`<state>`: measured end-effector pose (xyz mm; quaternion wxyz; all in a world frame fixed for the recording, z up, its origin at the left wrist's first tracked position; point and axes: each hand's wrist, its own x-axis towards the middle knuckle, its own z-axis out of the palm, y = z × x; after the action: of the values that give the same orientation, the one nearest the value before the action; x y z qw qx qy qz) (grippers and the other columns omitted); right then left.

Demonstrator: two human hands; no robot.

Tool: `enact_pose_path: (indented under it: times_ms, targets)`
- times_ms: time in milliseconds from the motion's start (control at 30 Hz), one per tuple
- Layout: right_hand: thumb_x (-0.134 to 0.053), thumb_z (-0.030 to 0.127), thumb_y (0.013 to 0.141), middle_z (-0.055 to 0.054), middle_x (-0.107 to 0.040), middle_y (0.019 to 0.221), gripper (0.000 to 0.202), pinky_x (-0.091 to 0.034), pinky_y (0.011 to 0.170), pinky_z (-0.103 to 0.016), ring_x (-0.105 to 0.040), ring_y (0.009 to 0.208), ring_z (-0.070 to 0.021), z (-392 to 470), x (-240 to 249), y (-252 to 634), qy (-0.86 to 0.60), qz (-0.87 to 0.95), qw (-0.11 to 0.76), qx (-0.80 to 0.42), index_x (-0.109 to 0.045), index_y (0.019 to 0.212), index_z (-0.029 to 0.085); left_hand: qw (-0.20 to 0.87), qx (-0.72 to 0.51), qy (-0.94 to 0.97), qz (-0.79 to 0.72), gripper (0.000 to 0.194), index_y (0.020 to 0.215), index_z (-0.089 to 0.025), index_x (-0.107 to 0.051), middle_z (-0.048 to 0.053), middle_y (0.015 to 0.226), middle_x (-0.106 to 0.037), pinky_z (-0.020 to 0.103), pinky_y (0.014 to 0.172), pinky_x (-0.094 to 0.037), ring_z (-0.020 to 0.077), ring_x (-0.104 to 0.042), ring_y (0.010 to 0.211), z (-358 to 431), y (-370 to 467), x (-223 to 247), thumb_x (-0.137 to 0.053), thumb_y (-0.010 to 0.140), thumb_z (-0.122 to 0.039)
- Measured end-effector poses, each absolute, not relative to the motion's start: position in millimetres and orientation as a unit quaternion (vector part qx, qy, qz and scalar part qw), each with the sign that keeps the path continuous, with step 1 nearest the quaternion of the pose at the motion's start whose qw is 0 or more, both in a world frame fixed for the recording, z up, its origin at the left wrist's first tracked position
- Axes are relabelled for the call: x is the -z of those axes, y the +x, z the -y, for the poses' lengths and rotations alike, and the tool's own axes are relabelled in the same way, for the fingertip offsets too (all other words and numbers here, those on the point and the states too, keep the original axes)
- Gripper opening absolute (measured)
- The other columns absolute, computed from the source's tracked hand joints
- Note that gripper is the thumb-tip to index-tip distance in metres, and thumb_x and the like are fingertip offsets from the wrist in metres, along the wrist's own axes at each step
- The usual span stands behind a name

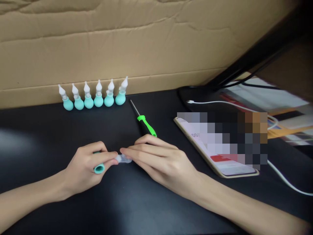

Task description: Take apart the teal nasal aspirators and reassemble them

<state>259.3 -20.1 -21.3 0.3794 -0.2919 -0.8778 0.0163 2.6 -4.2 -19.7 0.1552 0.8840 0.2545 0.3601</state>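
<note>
My left hand [89, 163] is closed, with a teal rubber bulb [99, 168] curled in its fingers, its round open mouth facing me. Thumb and index finger of that hand pinch one end of a small translucent plastic piece [124, 159]. From the other side, the fingertips of my right hand [158, 160] close on the same piece and cover part of it. Both hands are low over the black tabletop [117, 205]. At the back stands a row of several nasal aspirators [98, 99], each a teal bulb with a clear neck and a white tip.
A screwdriver [146, 125] with a green and black handle lies just beyond my right hand. To the right is a phone [217, 173] in a pale case, its screen partly blurred. White cables [220, 101] run near it. A cardboard wall [97, 49] closes off the back.
</note>
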Motion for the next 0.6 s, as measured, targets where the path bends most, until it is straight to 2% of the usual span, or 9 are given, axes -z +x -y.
enact_pose_path:
  times_ms: [167, 267, 467, 600]
  targets:
    - [-0.065, 0.001, 0.106, -0.004, -0.079, 0.107, 0.025, -0.061, 0.088, -0.028, -0.071, 0.095, -0.0132, 17.8, 23.4, 259.6, -0.269, 0.87, 0.393, -0.125, -0.073, 0.124, 0.016, 0.162, -0.36, 0.883, -0.254, 0.013, 0.114, -0.012, -0.081, 0.0, 0.087, -0.065, 0.019, 0.06, -0.047, 0.0072, -0.058, 0.066, 4.1, 1.2, 21.0, -0.069, 0.107, -0.013]
    - [-0.066, 0.0, 0.105, -0.004, -0.078, 0.105, 0.028, -0.06, 0.088, -0.027, -0.07, 0.093, -0.0124, 17.3, 26.2, 260.9, -0.266, 0.866, 0.398, -0.145, -0.072, 0.127, 0.015, 0.158, -0.359, 0.884, -0.253, 0.012, 0.111, -0.013, -0.081, 0.001, 0.088, -0.066, 0.019, 0.061, -0.048, 0.0079, -0.06, 0.067, 3.5, 0.6, 21.8, -0.07, 0.107, -0.013]
    - [-0.06, 0.004, 0.108, -0.006, -0.074, 0.103, 0.033, -0.06, 0.086, -0.029, -0.066, 0.092, -0.0151, 18.8, 26.6, 264.6, -0.254, 0.89, 0.367, -0.092, -0.065, 0.14, 0.012, 0.159, -0.362, 0.884, -0.249, 0.011, 0.101, -0.014, -0.079, 0.001, 0.09, -0.068, 0.019, 0.062, -0.048, 0.0075, -0.06, 0.069, 3.2, 1.4, 21.5, -0.07, 0.105, -0.009]
    - [-0.056, 0.005, 0.111, -0.006, -0.076, 0.104, 0.031, -0.059, 0.081, -0.029, -0.064, 0.091, -0.0172, 19.0, 19.5, 264.6, -0.248, 0.908, 0.335, -0.037, -0.065, 0.139, 0.013, 0.153, -0.364, 0.885, -0.246, 0.016, 0.094, -0.013, -0.078, 0.002, 0.088, -0.068, 0.019, 0.062, -0.048, 0.0079, -0.06, 0.069, 2.2, 2.2, 21.0, -0.068, 0.106, -0.01]
